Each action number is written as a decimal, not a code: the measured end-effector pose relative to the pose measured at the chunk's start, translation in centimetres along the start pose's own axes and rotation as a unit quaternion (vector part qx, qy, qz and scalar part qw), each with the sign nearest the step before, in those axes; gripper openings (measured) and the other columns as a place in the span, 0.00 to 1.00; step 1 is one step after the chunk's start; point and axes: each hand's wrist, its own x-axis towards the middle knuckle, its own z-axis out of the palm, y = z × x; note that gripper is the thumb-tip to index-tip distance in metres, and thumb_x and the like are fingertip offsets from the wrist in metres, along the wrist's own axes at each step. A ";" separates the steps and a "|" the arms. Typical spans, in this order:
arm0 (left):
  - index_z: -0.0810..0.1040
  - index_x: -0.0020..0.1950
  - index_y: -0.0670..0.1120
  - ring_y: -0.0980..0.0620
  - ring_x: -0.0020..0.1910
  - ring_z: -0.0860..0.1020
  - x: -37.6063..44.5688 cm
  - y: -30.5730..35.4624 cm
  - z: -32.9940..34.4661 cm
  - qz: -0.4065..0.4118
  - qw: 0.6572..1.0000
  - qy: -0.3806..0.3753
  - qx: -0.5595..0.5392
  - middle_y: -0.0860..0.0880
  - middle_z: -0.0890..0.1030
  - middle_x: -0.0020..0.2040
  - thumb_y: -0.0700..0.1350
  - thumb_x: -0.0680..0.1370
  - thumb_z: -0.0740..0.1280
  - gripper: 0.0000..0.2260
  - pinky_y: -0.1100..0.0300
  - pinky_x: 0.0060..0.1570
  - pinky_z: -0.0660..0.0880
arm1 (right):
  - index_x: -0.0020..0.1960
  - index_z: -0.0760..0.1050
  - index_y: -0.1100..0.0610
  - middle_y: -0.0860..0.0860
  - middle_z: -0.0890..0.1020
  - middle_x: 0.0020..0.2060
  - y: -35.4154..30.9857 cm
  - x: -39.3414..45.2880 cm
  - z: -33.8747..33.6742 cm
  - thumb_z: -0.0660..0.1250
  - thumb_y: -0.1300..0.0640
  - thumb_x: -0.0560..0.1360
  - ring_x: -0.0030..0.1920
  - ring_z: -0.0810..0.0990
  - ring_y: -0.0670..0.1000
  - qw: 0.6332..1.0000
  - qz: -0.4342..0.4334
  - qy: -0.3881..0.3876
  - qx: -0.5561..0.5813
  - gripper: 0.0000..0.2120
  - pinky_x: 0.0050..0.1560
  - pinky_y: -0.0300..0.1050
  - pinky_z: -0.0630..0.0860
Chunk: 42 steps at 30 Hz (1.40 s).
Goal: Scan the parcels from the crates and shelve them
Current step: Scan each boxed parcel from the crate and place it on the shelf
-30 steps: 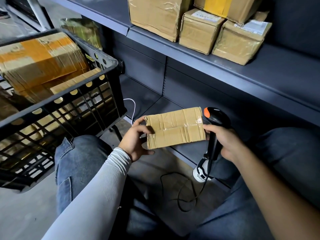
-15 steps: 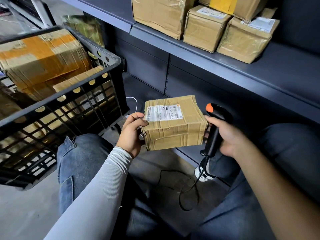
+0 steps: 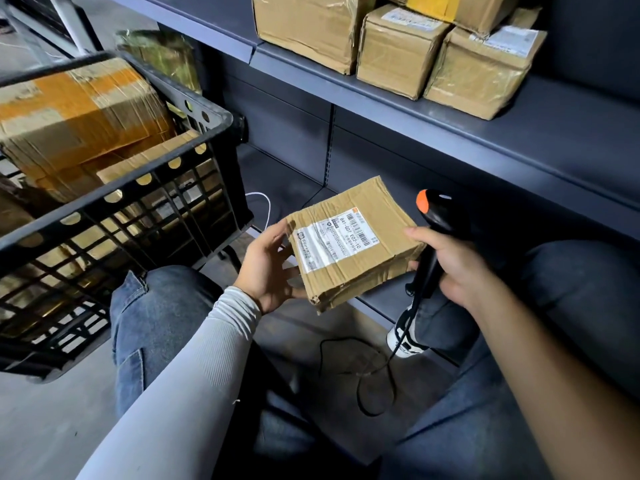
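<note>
Dim storeroom with a smooth grey concrete floor (image 3: 41,427). Dark grey metal shelving (image 3: 571,140) along the right, a perforated upright (image 3: 330,147) between its back panels. Pale metal frame leg (image 3: 71,24) at upper left.

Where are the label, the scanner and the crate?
label (image 3: 335,241), head view, middle of the white sticker
scanner (image 3: 437,211), head view, black head beside the orange tip
crate (image 3: 145,188), head view, near rim

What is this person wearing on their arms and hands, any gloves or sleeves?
No gloves: both the left hand and the right hand are bare. The left arm wears a snug, light grey ribbed sleeve ending at the wrist. The right forearm is uncovered, with no sleeve, watch or band in view.
</note>
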 end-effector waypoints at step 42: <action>0.74 0.71 0.46 0.47 0.45 0.82 0.2 -0.8 -0.6 -0.067 0.984 -0.003 0.163 0.46 0.84 0.50 0.52 0.61 0.81 0.40 0.44 0.51 0.77 | 0.50 0.84 0.57 0.52 0.87 0.45 -0.2 0.6 1.2 0.79 0.54 0.71 0.44 0.82 0.49 0.989 -0.092 0.045 -0.104 0.11 0.46 0.51 0.80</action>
